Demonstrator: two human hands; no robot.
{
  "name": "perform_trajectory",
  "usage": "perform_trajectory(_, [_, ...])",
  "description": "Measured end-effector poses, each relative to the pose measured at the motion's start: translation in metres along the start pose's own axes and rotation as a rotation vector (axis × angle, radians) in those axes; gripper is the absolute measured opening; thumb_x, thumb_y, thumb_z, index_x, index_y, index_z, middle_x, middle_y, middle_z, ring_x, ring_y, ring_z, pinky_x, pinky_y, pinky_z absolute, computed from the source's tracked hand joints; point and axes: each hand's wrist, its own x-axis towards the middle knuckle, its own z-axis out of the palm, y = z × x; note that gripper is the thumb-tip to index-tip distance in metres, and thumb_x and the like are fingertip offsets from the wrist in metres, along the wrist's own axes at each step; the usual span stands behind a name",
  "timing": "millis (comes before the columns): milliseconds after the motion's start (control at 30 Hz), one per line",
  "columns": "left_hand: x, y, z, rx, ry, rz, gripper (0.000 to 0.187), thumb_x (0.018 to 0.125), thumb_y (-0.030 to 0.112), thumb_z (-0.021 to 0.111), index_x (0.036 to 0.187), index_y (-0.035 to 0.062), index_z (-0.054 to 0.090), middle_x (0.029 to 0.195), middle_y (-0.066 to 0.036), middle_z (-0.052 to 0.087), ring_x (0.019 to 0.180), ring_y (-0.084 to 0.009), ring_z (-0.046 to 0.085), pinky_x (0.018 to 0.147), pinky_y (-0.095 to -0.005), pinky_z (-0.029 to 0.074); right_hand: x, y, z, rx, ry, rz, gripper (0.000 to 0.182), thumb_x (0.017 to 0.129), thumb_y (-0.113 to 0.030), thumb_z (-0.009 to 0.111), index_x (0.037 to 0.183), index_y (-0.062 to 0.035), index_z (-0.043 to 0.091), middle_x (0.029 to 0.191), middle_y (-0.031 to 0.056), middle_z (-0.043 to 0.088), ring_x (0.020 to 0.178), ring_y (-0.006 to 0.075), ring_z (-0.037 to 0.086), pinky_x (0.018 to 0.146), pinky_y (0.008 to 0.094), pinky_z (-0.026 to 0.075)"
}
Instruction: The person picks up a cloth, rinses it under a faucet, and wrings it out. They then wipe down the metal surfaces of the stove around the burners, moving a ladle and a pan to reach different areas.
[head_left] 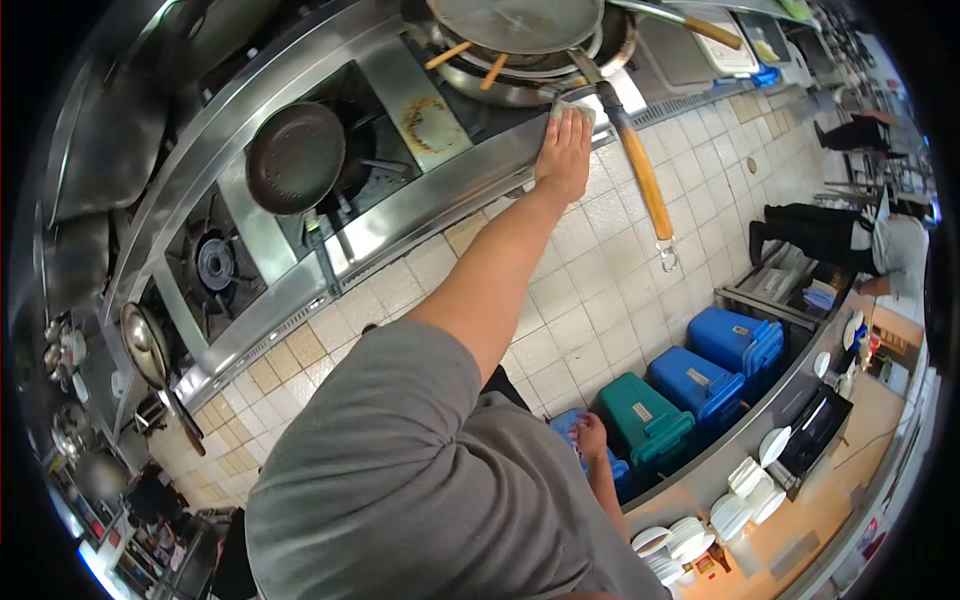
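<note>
My left hand (565, 160), at the end of the outstretched arm, presses a small greyish-green cloth (572, 108) against the stove's front edge (430, 190). Just beside it, a long wooden handle (643, 180) juts out past the edge from the large round pan (520, 22). Lower down, my right hand (590, 436) hangs at my side over a blue bin (565, 420), fingers loosely bent and slightly apart, with nothing visible in them.
A dark frying pan (296, 158) sits on a burner, its handle over the stove edge. Blue bins (730, 340) and a green bin (640, 415) line the counter (690, 505), which bears stacked white plates (690, 540). A person in dark trousers (815, 235) stands at the right.
</note>
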Motion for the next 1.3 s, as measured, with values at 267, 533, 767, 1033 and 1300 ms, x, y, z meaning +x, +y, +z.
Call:
perform_trajectory(267, [0.08, 0.033, 0.038, 0.233, -0.075, 0.147, 0.066, 0.098, 0.029, 0.036, 0.153, -0.0061, 0.026, 0.16, -0.021, 0.029, 0.151, -0.0347, 0.021, 0.123, -0.0516, 0.009, -0.036, 0.048, 0.019, 0.024, 0.039, 0.029, 0.03, 0.091, -0.006, 0.054, 0.12, 0.0031, 0.058, 0.085, 0.0118, 0.068, 0.07, 0.0194, 0.07, 0.052, 0.0294, 0.051])
perform_trajectory(533, [0.117, 0.053, 0.037, 0.05, 0.251, 0.247, 0.072, 0.088, 0.022, 0.057, 0.15, -0.0042, 0.032, 0.157, -0.022, 0.032, 0.15, -0.0342, 0.024, 0.123, -0.0491, 0.016, -0.033, 0.084, 0.04, 0.124, 0.065, 0.007, 0.03, 0.09, -0.006, 0.055, 0.118, 0.0035, 0.06, 0.084, 0.0108, 0.068, 0.071, 0.0195, 0.071, 0.056, 0.029, 0.052])
perform_trajectory(767, [0.124, 0.055, 0.03, 0.038, 0.211, 0.3, 0.079, 0.085, 0.025, 0.061, 0.151, -0.0043, 0.028, 0.158, -0.023, 0.029, 0.15, -0.0338, 0.023, 0.124, -0.0465, 0.017, -0.038, 0.094, 0.046, 0.07, 0.048, 0.007, 0.028, 0.093, -0.002, 0.053, 0.121, 0.0014, 0.057, 0.091, 0.0111, 0.066, 0.073, 0.0203, 0.07, 0.055, 0.0297, 0.053])
perform_trajectory(1033, [0.005, 0.023, -0.012, 0.068, -0.065, -0.064, 0.071, 0.096, 0.024, 0.05, 0.154, -0.0041, 0.02, 0.162, -0.024, 0.019, 0.153, -0.0351, 0.011, 0.124, -0.0522, 0.006, -0.012, 0.093, 0.045, 0.07, 0.044, -0.085, 0.028, 0.09, -0.003, 0.054, 0.117, 0.0052, 0.06, 0.085, 0.0132, 0.068, 0.071, 0.021, 0.072, 0.058, 0.0304, 0.055])
perform_trajectory(1300, [-0.149, -0.072, -0.052, -0.005, -0.1, -0.2, 0.078, 0.091, 0.023, 0.055, 0.155, -0.0029, 0.019, 0.162, -0.02, 0.019, 0.153, -0.0332, 0.012, 0.124, -0.0528, 0.006, 0.021, 0.056, 0.038, -0.075, -0.12, -0.02, 0.033, 0.09, -0.003, 0.053, 0.122, 0.0024, 0.056, 0.086, 0.0132, 0.067, 0.069, 0.0226, 0.07, 0.053, 0.0349, 0.054])
